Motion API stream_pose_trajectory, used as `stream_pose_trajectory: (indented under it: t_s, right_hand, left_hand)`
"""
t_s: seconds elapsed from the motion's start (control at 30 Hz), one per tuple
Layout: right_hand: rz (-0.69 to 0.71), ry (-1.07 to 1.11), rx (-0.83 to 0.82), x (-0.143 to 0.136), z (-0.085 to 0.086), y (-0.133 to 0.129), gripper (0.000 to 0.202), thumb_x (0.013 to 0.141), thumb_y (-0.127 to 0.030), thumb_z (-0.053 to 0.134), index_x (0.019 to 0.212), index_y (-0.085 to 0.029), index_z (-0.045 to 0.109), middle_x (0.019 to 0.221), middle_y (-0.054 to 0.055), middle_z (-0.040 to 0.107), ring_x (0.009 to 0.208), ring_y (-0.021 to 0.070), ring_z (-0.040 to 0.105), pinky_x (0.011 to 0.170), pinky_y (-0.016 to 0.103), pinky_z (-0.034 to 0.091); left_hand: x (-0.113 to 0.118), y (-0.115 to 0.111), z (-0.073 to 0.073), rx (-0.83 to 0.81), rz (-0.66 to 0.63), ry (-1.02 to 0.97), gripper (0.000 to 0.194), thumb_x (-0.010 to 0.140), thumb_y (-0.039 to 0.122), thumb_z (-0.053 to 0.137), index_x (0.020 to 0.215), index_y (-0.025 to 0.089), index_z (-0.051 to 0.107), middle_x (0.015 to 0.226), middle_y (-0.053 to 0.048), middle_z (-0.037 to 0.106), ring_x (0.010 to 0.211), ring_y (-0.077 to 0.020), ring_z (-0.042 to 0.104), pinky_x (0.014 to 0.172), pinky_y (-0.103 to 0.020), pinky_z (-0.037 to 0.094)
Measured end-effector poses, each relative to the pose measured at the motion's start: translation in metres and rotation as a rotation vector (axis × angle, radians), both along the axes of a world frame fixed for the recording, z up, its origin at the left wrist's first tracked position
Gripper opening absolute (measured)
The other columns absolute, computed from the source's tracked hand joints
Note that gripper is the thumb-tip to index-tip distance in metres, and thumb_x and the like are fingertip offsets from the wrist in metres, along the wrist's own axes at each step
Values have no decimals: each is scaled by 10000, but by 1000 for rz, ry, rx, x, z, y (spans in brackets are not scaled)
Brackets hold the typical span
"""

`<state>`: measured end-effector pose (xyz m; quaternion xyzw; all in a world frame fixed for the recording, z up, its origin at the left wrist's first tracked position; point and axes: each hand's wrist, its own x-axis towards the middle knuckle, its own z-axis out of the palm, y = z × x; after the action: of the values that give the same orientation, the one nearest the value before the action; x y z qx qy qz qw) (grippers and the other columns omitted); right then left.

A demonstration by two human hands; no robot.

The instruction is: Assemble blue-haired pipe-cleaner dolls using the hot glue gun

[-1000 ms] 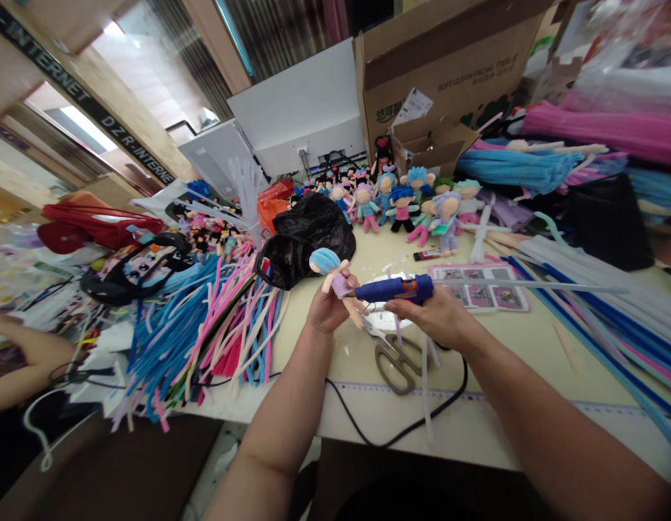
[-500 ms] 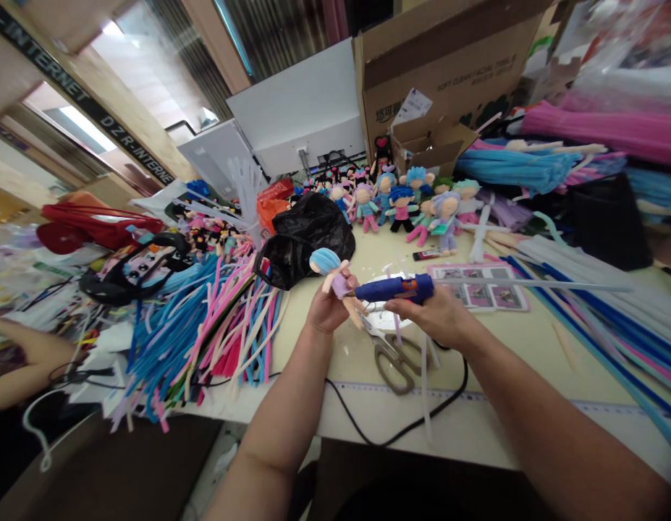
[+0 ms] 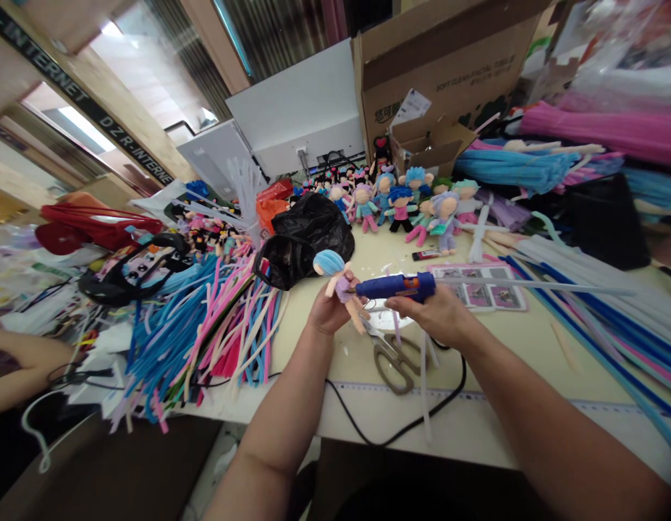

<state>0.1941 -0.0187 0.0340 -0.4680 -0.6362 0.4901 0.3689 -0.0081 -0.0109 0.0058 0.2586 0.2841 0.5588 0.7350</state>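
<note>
My left hand (image 3: 326, 310) is closed around a small doll (image 3: 343, 286) with light blue hair and a lilac body. The doll leans to the left, its legs hanging down. In my right hand (image 3: 441, 312) is a blue glue gun (image 3: 397, 287), with a long clear glue stick (image 3: 536, 285) running out of its back to the right. The gun's nozzle points left and is at the doll's lilac body; whether it touches cannot be made out. Scissors (image 3: 394, 362) with grey-brown handles lie on the table below the gun.
Several finished dolls (image 3: 400, 206) stand behind a black plastic bag (image 3: 313, 235). Coloured pipe cleaners (image 3: 172, 325) cover the left, with more at the right. A black cable (image 3: 368, 434) loops near the table's front edge. Another person's arm (image 3: 25, 358) is at far left.
The doll has shifted slightly right and down, with its head a little farther from the black bag. The glue gun has barely moved.
</note>
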Motion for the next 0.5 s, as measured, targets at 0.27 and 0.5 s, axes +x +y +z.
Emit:
stream_pose_trajectory:
  t_s: [0.27, 0.5]
  right_hand:
    - [10, 35, 16, 0, 0, 0, 315, 678, -478, 690, 766, -179, 742, 659, 28, 690, 652, 192, 626, 631, 315, 489]
    - [-13, 34, 3, 0, 0, 1, 312, 660, -484, 693, 727, -181, 719, 645, 24, 677, 621, 179, 600, 609, 313, 474]
  left_hand:
    - [3, -1, -2, -12, 59, 38, 104, 852, 264, 510, 856, 179, 571, 638, 17, 492, 551, -127, 510, 622, -309, 465]
    - [5, -2, -2, -45, 25, 50, 99, 834, 244, 520, 795, 168, 569, 597, 6, 534, 557, -143, 555, 656, -314, 468]
